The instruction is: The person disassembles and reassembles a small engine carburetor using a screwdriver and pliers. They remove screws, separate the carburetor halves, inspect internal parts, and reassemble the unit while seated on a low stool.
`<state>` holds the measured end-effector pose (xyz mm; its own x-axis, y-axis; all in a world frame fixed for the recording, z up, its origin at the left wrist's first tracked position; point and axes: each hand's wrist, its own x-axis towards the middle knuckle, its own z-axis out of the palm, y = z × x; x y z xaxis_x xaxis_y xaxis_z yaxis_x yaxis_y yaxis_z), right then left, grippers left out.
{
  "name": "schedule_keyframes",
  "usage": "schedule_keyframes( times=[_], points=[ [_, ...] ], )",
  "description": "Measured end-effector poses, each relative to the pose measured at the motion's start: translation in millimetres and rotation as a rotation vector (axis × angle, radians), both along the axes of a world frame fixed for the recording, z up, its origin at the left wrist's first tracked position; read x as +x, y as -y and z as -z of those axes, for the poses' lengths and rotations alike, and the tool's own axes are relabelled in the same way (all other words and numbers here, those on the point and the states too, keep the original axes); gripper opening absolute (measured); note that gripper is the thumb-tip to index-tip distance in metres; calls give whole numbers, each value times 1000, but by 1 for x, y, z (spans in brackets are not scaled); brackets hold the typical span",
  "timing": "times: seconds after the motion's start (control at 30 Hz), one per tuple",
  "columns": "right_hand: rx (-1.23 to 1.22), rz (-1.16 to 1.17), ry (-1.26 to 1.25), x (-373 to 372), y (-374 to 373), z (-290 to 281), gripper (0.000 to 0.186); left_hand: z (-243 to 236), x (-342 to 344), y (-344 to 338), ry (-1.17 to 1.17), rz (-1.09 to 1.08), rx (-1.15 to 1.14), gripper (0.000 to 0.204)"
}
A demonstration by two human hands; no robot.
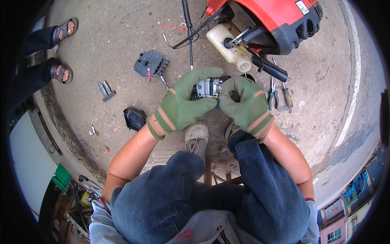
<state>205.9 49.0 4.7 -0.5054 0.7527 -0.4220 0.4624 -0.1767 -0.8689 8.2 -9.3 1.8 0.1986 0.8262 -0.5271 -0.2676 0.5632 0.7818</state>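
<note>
A small silver and black carburetor (206,88) is between my two gloved hands, above the ground in front of my feet. My left hand (178,103), in a green knit glove, grips it from the left, thumb and fingers curled around its body. From the right, my right hand (245,103) in a matching glove has its fingertips pinched together at the carburetor's right end, beside some small metal fittings. What those fingertips hold, if anything, is hidden. Just beyond my right hand is the open neck of a whitish plastic fuel tank (219,38).
The red machine housing (280,16) stands at the far right. Pliers (273,95) and a screwdriver (287,96) lie right of my hands. Leftward lie a black cover plate (147,63), metal pins on a bracket (106,92) and a black plastic cover (134,118). Another person's sandalled feet (63,75) stand far left.
</note>
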Motion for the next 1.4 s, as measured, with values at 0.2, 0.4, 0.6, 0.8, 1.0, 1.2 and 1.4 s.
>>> schedule_keyframes(
  times=[0.2, 0.4, 0.6, 0.8, 1.0, 1.2, 1.4],
  points=[
    [-302, 8, -25, 2, -7, -6, 18, 1, -2, 0, 15, 5, -26, 65],
    [161, -133, -72, 6, -2, 11, 13, -5, -5, -3, -6, 39, -66, 66],
    [-73, 16, -73, 5, 1, -1, 17, -8, -5, -4, -32, 35, -74, 68],
    [-145, -11, -46, 41, -4, -33, 25, -8, -8, -1, -52, -3, -88, 68],
    [117, -245, 20, 19, -9, -5, 28, -11, -5, -4, -4, 20, -95, 68],
    [322, -184, -91, 11, -4, 9, 14, -10, -3, -6, 13, 28, -90, 69],
    [65, 15, -187, 5, 3, 8, 10, -10, -3, -6, 4, 42, -123, 69]
  ],
)
